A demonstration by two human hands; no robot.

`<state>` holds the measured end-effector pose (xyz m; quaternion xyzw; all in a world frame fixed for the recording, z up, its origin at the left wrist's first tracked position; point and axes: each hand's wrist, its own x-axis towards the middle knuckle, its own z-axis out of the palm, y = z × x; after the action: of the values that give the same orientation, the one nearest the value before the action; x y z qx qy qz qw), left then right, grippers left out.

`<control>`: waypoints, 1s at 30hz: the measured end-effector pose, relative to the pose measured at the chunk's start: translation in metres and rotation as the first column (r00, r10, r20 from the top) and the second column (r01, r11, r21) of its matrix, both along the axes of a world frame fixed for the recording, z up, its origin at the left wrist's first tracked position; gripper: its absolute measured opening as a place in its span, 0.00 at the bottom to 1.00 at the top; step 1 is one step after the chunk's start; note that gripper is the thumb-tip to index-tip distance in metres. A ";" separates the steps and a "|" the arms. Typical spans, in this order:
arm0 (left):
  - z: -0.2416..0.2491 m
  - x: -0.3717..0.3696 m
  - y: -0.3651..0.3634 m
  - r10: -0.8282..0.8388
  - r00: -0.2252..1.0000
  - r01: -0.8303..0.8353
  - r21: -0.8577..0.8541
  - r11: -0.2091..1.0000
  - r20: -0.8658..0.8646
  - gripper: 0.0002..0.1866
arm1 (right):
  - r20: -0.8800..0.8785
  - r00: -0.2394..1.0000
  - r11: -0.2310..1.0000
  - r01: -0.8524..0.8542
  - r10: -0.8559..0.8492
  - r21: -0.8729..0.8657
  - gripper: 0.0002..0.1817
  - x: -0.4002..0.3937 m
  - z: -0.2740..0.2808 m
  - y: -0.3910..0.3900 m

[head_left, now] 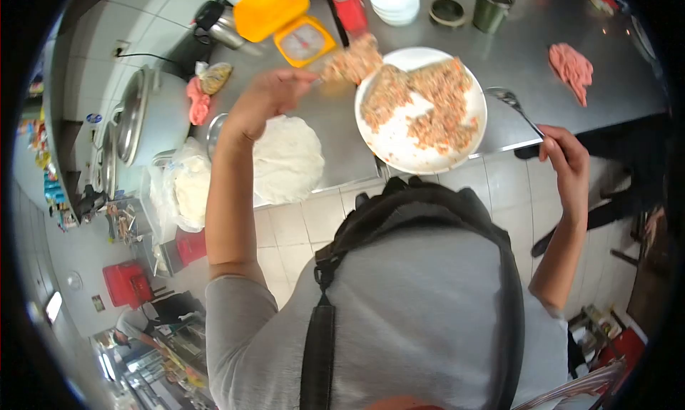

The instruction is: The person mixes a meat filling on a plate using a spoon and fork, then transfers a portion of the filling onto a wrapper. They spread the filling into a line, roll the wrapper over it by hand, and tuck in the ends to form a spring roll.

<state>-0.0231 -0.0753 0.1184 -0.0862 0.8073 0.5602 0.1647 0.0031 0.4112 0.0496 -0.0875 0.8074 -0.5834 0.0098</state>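
My left hand (270, 102) is closed around the thin handle of a utensil. Its far end is buried under a heap of orange-flecked minced filling (354, 60), blurred, just past the left rim of a large white bowl (390, 147). More minced filling (446, 107) lies in that bowl, with bare white patches between the lumps. In my right hand (567, 157) is a metal spoon (508, 98), gripped by its handle, its head just right of the bowl. A flat, pale slab of dough (287, 160) rests on the counter below my left wrist.
Behind the bowl are a yellow scale (305, 43), stacked white bowls (394, 3), a dark small bowl (447, 11) and a metal cup (492, 7). A pink cloth (571, 71) lies right. Left are a large pot (151, 118) and bagged dough (189, 189). Another person (135, 324) is lower left.
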 end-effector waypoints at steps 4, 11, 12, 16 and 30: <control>0.033 -0.043 -0.042 0.170 0.944 -0.205 -0.100 0.974 -0.282 0.19 | 0.134 0.968 0.908 0.244 -0.210 -0.340 0.14 0.034 -0.037 -0.026; -0.001 -0.116 -0.077 -0.094 0.828 -0.516 -0.817 0.257 -0.552 0.13 | 0.088 0.907 0.881 0.420 -0.411 -0.218 0.14 0.155 -0.141 -0.041; -0.004 -0.119 -0.075 -0.160 0.843 -0.483 -0.854 0.194 -0.513 0.13 | 0.090 0.905 0.879 0.425 -0.415 -0.217 0.14 0.156 -0.146 -0.037; -0.006 -0.120 -0.068 -0.243 0.835 -0.478 -0.869 0.126 -0.494 0.15 | 0.081 0.847 0.799 0.524 -0.526 -0.295 0.13 0.158 -0.162 -0.028; 0.028 -0.079 -0.041 -0.145 0.728 -0.591 -0.720 0.365 -0.671 0.15 | 0.283 0.719 0.610 0.691 -0.634 -0.389 0.14 0.171 -0.165 -0.035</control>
<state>-0.1026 -0.1165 0.1467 -0.0845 0.9560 0.0368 -0.2786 0.1738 0.3761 -0.1158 0.2521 0.6140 -0.7258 -0.1810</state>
